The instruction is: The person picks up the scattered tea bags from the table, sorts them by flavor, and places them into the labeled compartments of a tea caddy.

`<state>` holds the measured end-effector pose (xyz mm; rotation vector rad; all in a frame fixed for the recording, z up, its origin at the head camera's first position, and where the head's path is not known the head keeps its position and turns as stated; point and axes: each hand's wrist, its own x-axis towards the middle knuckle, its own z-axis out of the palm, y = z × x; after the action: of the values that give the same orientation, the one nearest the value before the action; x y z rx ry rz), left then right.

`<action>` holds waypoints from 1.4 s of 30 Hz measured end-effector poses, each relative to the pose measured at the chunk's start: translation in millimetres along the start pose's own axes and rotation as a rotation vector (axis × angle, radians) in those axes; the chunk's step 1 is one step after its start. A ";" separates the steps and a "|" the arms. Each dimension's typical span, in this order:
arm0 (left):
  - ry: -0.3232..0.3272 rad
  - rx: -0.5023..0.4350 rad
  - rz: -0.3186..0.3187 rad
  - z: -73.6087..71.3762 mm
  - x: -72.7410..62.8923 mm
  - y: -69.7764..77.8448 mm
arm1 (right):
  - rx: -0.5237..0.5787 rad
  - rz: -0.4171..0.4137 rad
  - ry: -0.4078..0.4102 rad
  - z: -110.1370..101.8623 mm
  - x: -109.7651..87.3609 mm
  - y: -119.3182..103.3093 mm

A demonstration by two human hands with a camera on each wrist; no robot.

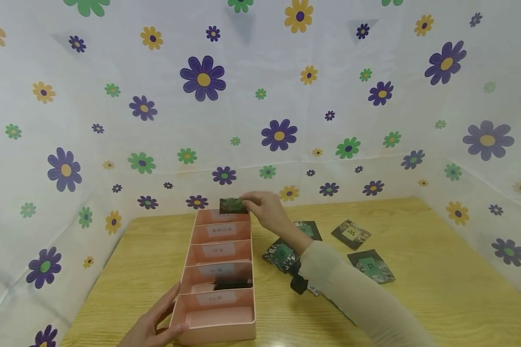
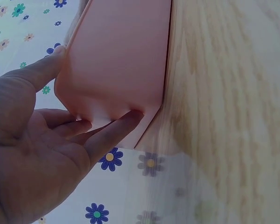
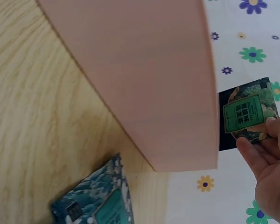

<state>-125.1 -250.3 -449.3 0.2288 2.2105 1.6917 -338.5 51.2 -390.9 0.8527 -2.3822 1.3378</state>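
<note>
A long pink divided box [image 1: 217, 332] stands on the table, with a paper label in each compartment. My left hand [image 1: 156, 320] grips its near left corner, thumb at the rim and fingers against the outer wall. At the far end, my right hand [image 1: 267, 209] pinches a dark green tea sachet [image 1: 232, 206] by its edge. The sachet overlaps the farthest compartment in the head view. Seen from the right wrist, the sachet [image 3: 247, 114] shows a green printed panel, its lower part hidden behind the box wall. Something dark [image 1: 234, 285] lies in the second compartment from the front.
More tea sachets lie on the wooden table right of the box, including a brown one [image 1: 350, 233] and a green-panelled one [image 1: 372, 266]. Others [image 1: 282, 254] lie under the right forearm, partly hidden. A flower-patterned cloth [image 1: 243, 115] rises behind the table and at both sides.
</note>
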 end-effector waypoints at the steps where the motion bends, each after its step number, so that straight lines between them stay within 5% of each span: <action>1: -0.003 -0.005 -0.001 0.2 0.3 0.2 | -0.011 -0.007 -0.021 3.4 -1.5 1.6; 10: 0.010 -0.001 -0.002 2.2 0.9 -0.1 | -0.260 -0.097 -0.242 14.9 -9.2 9.6; 18: 0.007 -0.008 0.014 3.2 0.8 -3.0 | -0.583 -0.217 -0.266 22.0 -13.1 18.8; 27: -0.004 -0.019 0.003 3.0 0.7 -2.9 | -0.702 -0.192 -0.337 23.1 -13.2 13.3; 33: 0.007 -0.017 -0.006 3.3 0.9 -1.3 | -0.585 -0.133 -0.390 19.0 -11.5 15.7; 42: 0.016 -0.008 -0.021 2.8 0.6 -2.5 | -0.118 0.088 -0.428 -2.2 -16.1 23.4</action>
<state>-124.4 -248.3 -452.4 0.1900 2.2096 1.6966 -340.4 68.1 -413.8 1.1034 -2.8175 1.1180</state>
